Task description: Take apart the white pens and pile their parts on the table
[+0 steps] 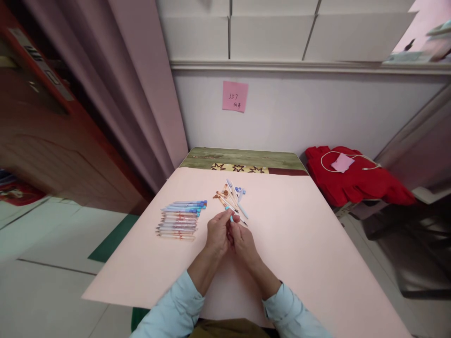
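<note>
Light-blue plastic shows between the fingertips: a pen, held to the right of the row of pens. Its long axis runs away from the wearer, the far end leaning slightly toward the row's side; the near part is hidden. The left hand pinches it between thumb and fingers, and the right hand closes on its near end, curled fingers partly hidden.

Slim, smooth barrels make up the row, side by side, tapered ends leftward, blue ones farthest from the wearer. Right of the row, beyond the hands, loose pen parts lie at mixed angles with small brown pieces.

Under the row spreads a matte pale-pink sheet; beyond it, green wood-grain tabletop. Past the row, a pink note hangs on the wall; far right lies rumpled red cloth; leftward hangs a pleated purple curtain.
</note>
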`<state>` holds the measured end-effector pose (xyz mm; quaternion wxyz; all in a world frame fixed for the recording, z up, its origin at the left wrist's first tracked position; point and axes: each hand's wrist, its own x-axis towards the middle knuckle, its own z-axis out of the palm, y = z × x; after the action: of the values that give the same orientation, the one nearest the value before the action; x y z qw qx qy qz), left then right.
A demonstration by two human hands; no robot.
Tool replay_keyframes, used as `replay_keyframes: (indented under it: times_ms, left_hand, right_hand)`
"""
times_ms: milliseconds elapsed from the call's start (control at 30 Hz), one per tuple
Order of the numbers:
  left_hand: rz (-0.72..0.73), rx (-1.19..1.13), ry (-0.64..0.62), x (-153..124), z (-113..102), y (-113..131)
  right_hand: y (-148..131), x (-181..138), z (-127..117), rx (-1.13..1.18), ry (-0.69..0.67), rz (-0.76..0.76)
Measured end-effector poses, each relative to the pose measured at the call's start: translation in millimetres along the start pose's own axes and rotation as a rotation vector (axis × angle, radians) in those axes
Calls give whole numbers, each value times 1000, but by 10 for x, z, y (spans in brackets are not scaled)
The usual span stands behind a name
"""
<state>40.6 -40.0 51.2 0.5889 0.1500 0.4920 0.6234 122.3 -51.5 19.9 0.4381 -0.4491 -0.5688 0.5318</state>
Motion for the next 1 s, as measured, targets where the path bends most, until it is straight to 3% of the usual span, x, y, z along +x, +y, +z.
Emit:
replay_keyframes:
  times_ms: [167,233,333,400,500,600,667,800,1000]
  left_hand:
    - [61,10,-46,65,-17,-6]
    - [29,29,-100,75,-28,18]
    - [-34,46,-176,85,-48,60]
    - [-5,46,-188,99,-67,77]
    - [14,38,-149,126,-98,73]
    - [-112,42,-157,134,-124,46]
    - [-153,55,-210,124,-138,23]
    - [-81,61,-268,81,-149,-11]
    - [-66,83,-239,54,-149,-2]
  right_hand:
    - [-11,2,-70,-125,80,-45]
    - [-43,9,-89,-5,53,21]
    - [-94,34,-110,275,-87,256]
    - [-100,58,-124,402,-144,357]
    - [-57,91,-138,510,-142,392]
    - [-9,109,-143,577,-114,416]
    - [-1,113,-145,599,-85,426]
    - [-18,113,-144,557,-93,414]
    - [7,68,-104,279,-90,184]
